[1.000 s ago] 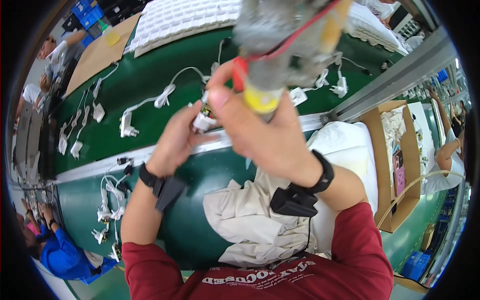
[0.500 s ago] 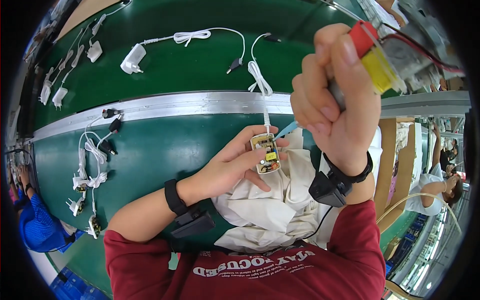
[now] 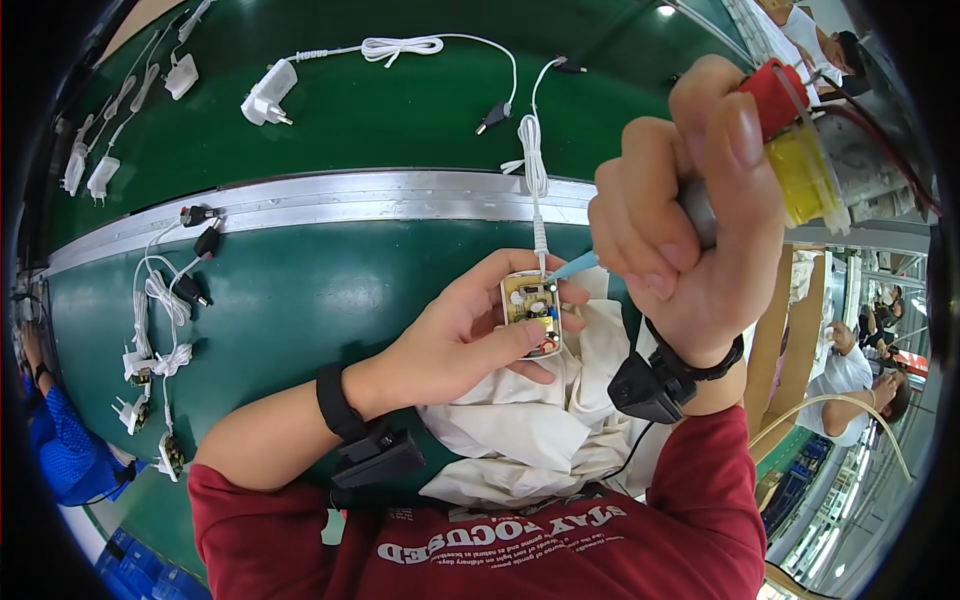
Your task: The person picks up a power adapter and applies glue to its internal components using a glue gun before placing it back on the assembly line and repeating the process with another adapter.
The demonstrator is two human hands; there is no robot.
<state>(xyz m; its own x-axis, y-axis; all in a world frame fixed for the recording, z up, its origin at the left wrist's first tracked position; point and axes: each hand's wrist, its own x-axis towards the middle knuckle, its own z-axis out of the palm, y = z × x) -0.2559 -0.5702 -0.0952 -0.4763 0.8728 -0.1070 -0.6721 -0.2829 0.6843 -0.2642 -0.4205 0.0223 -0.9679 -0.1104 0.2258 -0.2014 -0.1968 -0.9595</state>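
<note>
My left hand (image 3: 455, 330) grips an opened white power adapter (image 3: 506, 318), its circuit board facing up and my thumb resting on the lower part of the board. From the adapter's far end a white cable (image 3: 534, 165), tied in a bundle, runs away over the metal rail. My right hand (image 3: 690, 215) is closed around a dispenser (image 3: 790, 170) with red, yellow and grey parts. Its light blue tapered nozzle (image 3: 573, 266) reaches the board's far right corner; whether the tip touches is too small to tell. Below the adapter lies crumpled white cloth (image 3: 540, 400).
A metal rail (image 3: 330, 205) crosses the green bench. Beyond it lie a white adapter (image 3: 268, 95) with its cable and several more at far left. Opened adapters with tangled cables (image 3: 165, 300) lie left. A cardboard box (image 3: 785, 340) stands right. Other people sit at both sides.
My left thumb has slid lower on the board, uncovering more of its middle. The nozzle stays near the same corner. The bench has shifted slightly left in view.
</note>
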